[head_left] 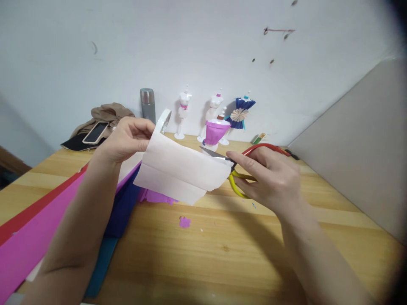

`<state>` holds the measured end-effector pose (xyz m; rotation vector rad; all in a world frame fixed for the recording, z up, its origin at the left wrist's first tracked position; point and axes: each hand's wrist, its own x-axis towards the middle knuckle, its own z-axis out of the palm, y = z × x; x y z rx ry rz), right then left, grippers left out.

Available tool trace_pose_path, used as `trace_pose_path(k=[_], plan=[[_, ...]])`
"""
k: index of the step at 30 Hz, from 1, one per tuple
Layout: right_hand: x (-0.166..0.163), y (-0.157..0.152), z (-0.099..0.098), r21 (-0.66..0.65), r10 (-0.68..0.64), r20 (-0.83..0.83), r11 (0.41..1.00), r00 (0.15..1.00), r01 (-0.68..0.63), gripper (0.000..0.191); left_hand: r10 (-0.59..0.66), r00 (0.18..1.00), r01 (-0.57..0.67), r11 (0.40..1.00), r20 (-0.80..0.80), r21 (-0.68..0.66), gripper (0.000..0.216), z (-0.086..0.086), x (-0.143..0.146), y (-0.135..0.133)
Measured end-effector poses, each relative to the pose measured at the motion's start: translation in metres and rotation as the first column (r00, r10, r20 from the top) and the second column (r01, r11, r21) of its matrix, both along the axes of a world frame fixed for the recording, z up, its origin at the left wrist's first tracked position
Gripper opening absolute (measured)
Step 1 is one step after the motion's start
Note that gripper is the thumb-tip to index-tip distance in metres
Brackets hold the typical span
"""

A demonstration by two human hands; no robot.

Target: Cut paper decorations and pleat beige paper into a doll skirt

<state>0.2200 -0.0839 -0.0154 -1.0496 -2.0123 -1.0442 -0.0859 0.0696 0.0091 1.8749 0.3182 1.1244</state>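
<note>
A creased off-white sheet of paper (178, 169) hangs in the air, pinched along its left edge by my left hand (133, 133). Just beside those fingers, at the paper's upper left corner, a white roll of tape (164, 120) shows; whether the hand also holds it I cannot tell. My right hand (273, 176) grips scissors (237, 186) with red and yellow handles. Their blades point left across the paper's upper right edge. Below the paper, a small purple flower-shaped cutout (185, 222) lies on the wooden table (197, 262).
Small white dress forms (183, 111) stand at the wall, some dressed in purple or blue paper (245, 106). A grey flask (148, 103), a phone (95, 132) and brown cloth (111, 112) sit back left. Coloured sheets (47, 216) lie under my left arm.
</note>
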Motion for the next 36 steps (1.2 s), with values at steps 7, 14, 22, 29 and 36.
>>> trace_pose_path(k=[7, 14, 22, 29, 36], plan=[[-0.0022, -0.0008, 0.0015, -0.004, -0.020, 0.001, 1.000, 1.000, 0.020, 0.040, -0.045, 0.999, 0.045, 0.999, -0.025, 0.003, 0.027, 0.0010, 0.0022, -0.0032], [0.0014, 0.0036, -0.0016, 0.094, -0.023, 0.047, 0.995, 0.999, 0.019, 0.040, -0.071, 0.997, 0.071, 0.997, 0.000, 0.004, 0.025, 0.0010, 0.0048, -0.0050], [0.0028, 0.0006, -0.0025, 0.120, -0.078, 0.089, 0.990, 0.993, 0.067, 0.028, -0.039, 0.998, 0.038, 0.999, -0.040, -0.010, 0.028, 0.0002, 0.0039, -0.0042], [0.0025, 0.0037, -0.0026, 0.119, 0.001, 0.042, 0.993, 0.999, -0.006, 0.043, -0.014, 0.997, 0.019, 0.998, -0.078, 0.058, 0.033, -0.0007, 0.0037, -0.0039], [0.0007, 0.0035, 0.0004, 0.055, 0.009, 0.036, 0.998, 0.999, -0.011, 0.049, -0.013, 0.991, 0.033, 0.989, -0.136, 0.144, 0.045, -0.0030, 0.0046, 0.0003]])
